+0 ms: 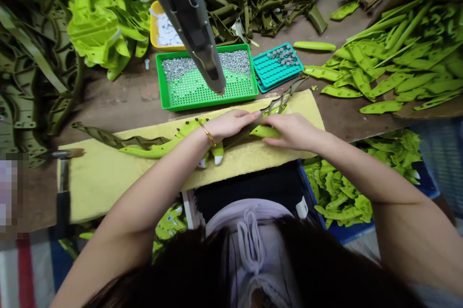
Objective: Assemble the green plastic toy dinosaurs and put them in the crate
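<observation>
On a yellow mat (108, 177) lies a long toy part, with a lime-green plastic body (148, 151) that has clawed feet and dark spikes, and an olive plastic strip (101, 136) running along it. My left hand (233, 123), with a gold bracelet at its wrist, is closed on the strip near its right half; its fingers are partly hidden. Just to its right, my right hand (294, 130) grips a small lime-green plastic piece (265, 131) against the strip's right end. The fingertips of both hands nearly meet.
Behind the mat are a green tray (210, 100) of small screws and a teal tray (278, 71) with small dark round parts. A dark tool (195, 23) hangs overhead. A hammer (63, 187) lies left. Green parts (383, 71) heap right; olive strips (32, 76) heap left.
</observation>
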`<state>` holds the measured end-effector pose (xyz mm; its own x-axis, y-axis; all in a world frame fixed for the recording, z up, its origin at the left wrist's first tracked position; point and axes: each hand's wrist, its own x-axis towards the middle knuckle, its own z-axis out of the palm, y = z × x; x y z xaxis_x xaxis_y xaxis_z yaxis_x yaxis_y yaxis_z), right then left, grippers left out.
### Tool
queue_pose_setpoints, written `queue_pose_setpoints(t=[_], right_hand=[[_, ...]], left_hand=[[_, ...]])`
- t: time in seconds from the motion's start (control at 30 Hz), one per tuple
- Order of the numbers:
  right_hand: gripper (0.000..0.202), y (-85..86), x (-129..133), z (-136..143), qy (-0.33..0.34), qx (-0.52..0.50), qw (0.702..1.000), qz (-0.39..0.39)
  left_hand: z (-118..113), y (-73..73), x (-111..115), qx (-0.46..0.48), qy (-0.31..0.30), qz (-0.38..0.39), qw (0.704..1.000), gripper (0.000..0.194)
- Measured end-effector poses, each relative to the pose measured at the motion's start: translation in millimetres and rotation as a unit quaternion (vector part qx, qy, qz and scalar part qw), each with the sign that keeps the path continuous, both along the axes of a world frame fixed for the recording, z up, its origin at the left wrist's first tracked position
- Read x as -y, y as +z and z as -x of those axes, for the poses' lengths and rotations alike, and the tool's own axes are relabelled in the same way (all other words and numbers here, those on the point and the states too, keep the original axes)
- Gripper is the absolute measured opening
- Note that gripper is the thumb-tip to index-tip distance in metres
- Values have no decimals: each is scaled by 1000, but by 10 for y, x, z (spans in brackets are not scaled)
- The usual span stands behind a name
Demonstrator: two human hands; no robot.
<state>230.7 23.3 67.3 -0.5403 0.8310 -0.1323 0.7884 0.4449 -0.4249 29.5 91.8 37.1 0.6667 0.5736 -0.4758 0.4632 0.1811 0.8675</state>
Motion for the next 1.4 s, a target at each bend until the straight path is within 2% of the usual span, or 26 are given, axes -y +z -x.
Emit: queue_pose_setpoints(t=[0.1,0.17,0.3,0.4,0.53,0.7,0.77,0.8,0.83,0.9,0.93,0.97,1.03,1.07,1.17,1.23,1.33,1.4], right_hand=[[30,-29,-68,11,62,64,989,-118],[28,-70,-101,-4,80,57,981,-165],[30,-186,-142,-65,112,-7,979,-170],[30,-262,-158,-104,117,-37,979,-164],[34,-342,-178,-104,94,-58,981,-162],[32,-403,-111,-44,54,-96,985,-136],[29,-387,-21,-34,5,-128,983,-129],[30,-373,29,-33,-54,-156,978,-130],[32,-359,77,-29,-137,-194,963,-127],[42,-340,143,0,-323,-293,897,-71],[46,-338,158,32,-387,-343,856,-11],[48,-340,161,78,-422,-386,818,59],[51,-355,147,199,-414,-456,766,185],[51,-366,136,267,-402,-484,747,217],[49,-399,124,431,-409,-547,700,208],[49,-413,128,465,-421,-555,693,187],[50,-394,110,389,-408,-521,721,207],[54,-349,71,294,-414,-526,712,214]], left_hand=[[7,0,-8,-6,-15,-34,999,63],[9,-1,-11,-4,-15,-30,999,62],[13,27,-17,-18,-23,-36,999,63],[23,63,-35,-40,-53,-64,996,61],[9,65,-64,-17,-94,-60,994,53],[-49,-1,-35,-39,-66,-63,995,45],[-44,-6,-5,-52,-50,-88,994,45],[-33,0,11,-52,-42,-99,993,46],[-19,12,25,-49,-34,-108,992,48],[5,47,52,-40,-16,-126,991,50],[10,67,65,-36,-10,-137,990,50],[10,89,77,-34,-7,-148,988,50],[-2,130,99,-30,-5,-161,987,48],[-10,147,108,-26,-3,-162,986,47],[-9,175,127,-12,12,-155,988,46],[29,176,128,-7,15,-146,989,46],[122,173,98,-7,-7,-132,991,48],[158,194,56,-18,-41,-129,991,47]])
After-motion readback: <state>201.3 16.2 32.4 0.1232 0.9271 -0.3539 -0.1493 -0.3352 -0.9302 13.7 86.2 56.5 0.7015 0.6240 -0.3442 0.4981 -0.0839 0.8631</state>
